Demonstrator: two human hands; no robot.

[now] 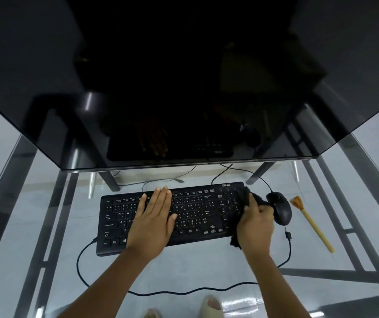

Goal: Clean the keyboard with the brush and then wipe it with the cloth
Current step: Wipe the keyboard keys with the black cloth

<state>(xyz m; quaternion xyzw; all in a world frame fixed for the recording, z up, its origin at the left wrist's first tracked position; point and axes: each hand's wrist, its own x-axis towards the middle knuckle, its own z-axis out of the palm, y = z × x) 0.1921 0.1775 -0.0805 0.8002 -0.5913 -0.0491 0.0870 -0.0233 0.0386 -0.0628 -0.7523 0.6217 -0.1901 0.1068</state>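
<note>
The flat black plastic keyboard lay on the glass desk, its long axis running left to right. The left hand pressed flat on the keys with straight fingers. The right hand gripped a soft, limp black cloth bunched over the number pad. The light, stiff wooden brush lay beside the black mouse, bristles pointing away.

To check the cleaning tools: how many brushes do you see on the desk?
1. The brush lies on the glass desk, right of the mouse, untouched. Others may be hidden behind the monitor.
</note>
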